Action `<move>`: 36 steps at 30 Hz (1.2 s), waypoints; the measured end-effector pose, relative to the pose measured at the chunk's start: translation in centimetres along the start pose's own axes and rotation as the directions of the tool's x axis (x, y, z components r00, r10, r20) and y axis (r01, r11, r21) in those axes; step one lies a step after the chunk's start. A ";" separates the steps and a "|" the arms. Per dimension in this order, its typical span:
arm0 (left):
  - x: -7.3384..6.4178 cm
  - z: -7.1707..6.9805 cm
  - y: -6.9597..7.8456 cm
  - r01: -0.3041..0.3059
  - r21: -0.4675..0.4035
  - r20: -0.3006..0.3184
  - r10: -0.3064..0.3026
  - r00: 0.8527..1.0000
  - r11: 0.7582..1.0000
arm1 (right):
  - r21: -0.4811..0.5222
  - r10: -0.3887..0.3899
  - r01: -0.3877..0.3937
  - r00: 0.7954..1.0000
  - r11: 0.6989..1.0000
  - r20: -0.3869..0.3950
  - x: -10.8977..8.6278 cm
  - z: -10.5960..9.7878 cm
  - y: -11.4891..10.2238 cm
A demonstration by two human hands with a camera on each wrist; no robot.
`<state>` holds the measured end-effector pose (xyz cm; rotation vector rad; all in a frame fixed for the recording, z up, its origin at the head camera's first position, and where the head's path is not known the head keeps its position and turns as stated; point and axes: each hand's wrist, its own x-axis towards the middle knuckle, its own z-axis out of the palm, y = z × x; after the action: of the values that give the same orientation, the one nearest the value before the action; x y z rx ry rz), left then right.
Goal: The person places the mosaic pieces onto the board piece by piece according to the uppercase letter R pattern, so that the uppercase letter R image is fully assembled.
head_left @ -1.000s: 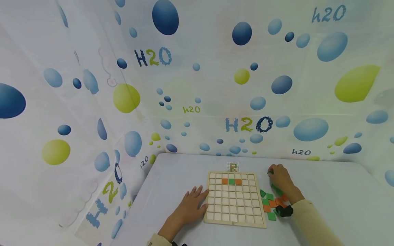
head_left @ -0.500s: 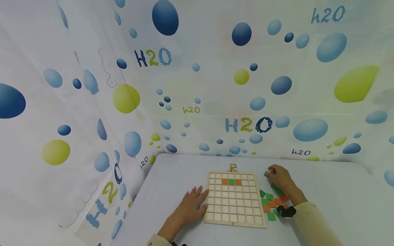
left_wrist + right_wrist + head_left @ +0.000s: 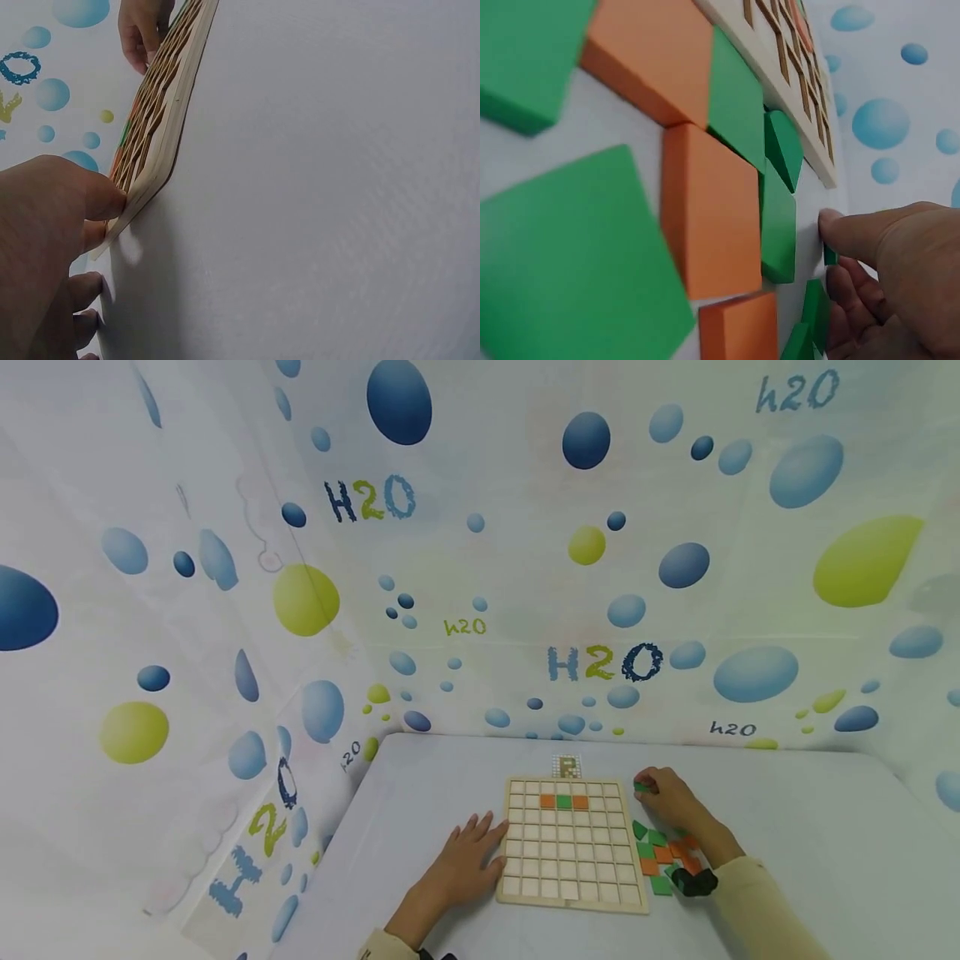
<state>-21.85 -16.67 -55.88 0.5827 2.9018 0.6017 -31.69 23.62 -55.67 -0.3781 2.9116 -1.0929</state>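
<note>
A square wooden grid board lies on the table, with a green tile between two orange tiles in its second row from the far edge. My left hand lies flat, fingers spread, against the board's left side; its thumb is at the rim in the left wrist view. Beyond the board's far right corner, my right hand pinches a small green tile between thumb and fingers, close over the table. Most of that tile is hidden by the fingers.
Loose green and orange tiles lie in a cluster along the board's right side, under my right wrist. One green piece has a curved edge. A small pattern card lies behind the board. A printed curtain hangs behind the table.
My right hand has drawn the green tile left and slightly nearer, towards the board's far right corner. The left hand and the board have stayed in place.
</note>
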 end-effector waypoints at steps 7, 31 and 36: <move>0.0 0.0 -0.2 0.000 0.000 0.000 0.000 1.000 1.000 | -0.006 0.024 -0.024 1.000 1.000 0.020 -0.5 -0.1 -0.4; 0.0 0.1 -0.2 -0.002 0.007 0.004 0.002 1.000 1.000 | -0.051 0.048 -0.046 0.998 0.998 0.039 -2.8 -0.1 -0.8; 0.0 0.0 -0.1 -0.002 0.000 -0.001 0.002 1.000 1.000 | -0.041 0.021 -0.022 1.000 0.999 -0.019 -2.5 0.1 -1.1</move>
<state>-21.84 -16.76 -55.89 0.5858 2.9027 0.6029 -29.00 23.36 -55.19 -0.3379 2.9511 -1.0414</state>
